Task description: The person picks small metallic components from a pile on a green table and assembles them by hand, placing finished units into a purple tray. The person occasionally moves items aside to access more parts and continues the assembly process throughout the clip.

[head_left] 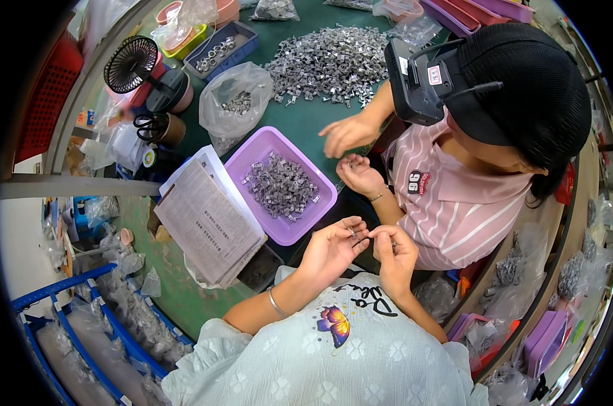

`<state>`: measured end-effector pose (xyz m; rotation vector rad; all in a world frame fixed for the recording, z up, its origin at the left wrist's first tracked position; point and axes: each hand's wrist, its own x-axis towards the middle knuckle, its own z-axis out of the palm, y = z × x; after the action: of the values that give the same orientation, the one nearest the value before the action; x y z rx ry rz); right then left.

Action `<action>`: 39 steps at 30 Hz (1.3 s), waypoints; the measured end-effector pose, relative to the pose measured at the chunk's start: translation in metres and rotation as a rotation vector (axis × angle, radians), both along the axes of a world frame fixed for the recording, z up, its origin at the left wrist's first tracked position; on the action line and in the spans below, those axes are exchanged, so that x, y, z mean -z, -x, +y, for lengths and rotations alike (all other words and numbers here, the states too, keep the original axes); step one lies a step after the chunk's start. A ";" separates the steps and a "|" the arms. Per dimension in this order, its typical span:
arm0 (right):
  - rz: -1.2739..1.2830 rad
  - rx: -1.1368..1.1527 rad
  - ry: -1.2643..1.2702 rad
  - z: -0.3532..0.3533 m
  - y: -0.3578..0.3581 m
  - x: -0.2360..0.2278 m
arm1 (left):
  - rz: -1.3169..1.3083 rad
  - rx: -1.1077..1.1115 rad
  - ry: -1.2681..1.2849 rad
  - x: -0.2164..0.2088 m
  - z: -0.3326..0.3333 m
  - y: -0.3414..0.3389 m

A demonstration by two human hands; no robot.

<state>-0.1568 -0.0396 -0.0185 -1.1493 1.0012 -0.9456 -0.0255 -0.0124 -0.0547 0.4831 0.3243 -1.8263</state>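
- Left hand [330, 254]: palm upturned, fingertips narrowed about a small metal piece [352, 232].
- Right hand [396, 258]: just beside the left, thumb and forefinger nearly together; one cannot tell whether they grip anything.
- Purple tray [269, 139]: beyond the left hand, containing loose metal parts [279, 186].
- Metal pile [330, 61]: farther off, on the green table [296, 120].

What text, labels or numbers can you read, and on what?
Wording not copied; places only:
Pale shirt: large dark lettering beside the butterfly, partly distorted.
Co-worker's striped shirt: dark badge, large number legible.
Head-worn device: small label, too small.
Printed sheet: dense print, too small.
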 end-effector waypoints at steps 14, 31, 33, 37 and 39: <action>0.373 -0.369 0.566 0.003 -0.031 0.010 | 0.103 -0.033 0.085 0.024 0.024 0.018; 0.166 -0.318 0.634 0.018 -0.030 0.026 | -0.036 -0.122 -0.173 0.026 0.044 0.011; 0.162 -0.323 0.597 0.019 -0.028 0.024 | -0.070 -0.153 -0.165 0.027 0.051 0.012; 0.177 -0.390 0.627 0.020 -0.021 0.027 | -0.158 -0.129 -0.180 0.027 0.064 0.009; 0.171 -0.412 0.653 0.022 -0.018 0.030 | -0.165 -0.151 -0.195 0.034 0.072 0.011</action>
<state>-0.1385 -0.0174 -0.0485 -1.9236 0.5481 -0.8648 -0.0370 0.0593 -0.0888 0.7212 0.4165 -1.6048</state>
